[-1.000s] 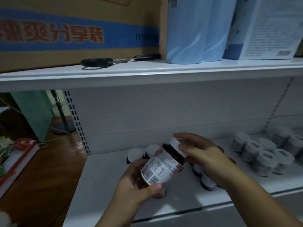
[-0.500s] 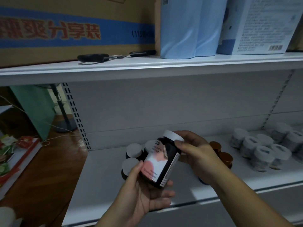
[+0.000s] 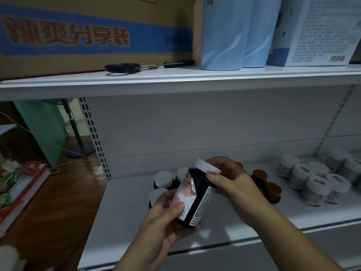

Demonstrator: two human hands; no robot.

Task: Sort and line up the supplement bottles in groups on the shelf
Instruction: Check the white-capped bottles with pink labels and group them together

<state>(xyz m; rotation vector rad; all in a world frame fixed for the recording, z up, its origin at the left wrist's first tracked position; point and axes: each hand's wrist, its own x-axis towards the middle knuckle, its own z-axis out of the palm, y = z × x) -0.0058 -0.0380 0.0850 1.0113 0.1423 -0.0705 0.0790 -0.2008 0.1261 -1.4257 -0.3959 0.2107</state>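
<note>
Dark bottle [image 3: 197, 194] with white cap, tilted, held above the lower shelf [image 3: 224, 218] in both hands. Left hand [image 3: 162, 222]: fingers curled under the base, thumb pressed on the label. Right hand [image 3: 232, 182]: thumb and fingers pinch the cap end. Contents not visible through the dark glass. Behind the left fingers: white-capped dark bottles [image 3: 163, 179]. Just past the right fingers: brown-capped bottles [image 3: 266, 185]; farther right: pale jars [image 3: 316, 180].

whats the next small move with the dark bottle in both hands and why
Probably stand the dark bottle upright beside the white-capped dark bottles at the shelf's left; same cap and body, unlike the brown-capped or pale jars.
</note>
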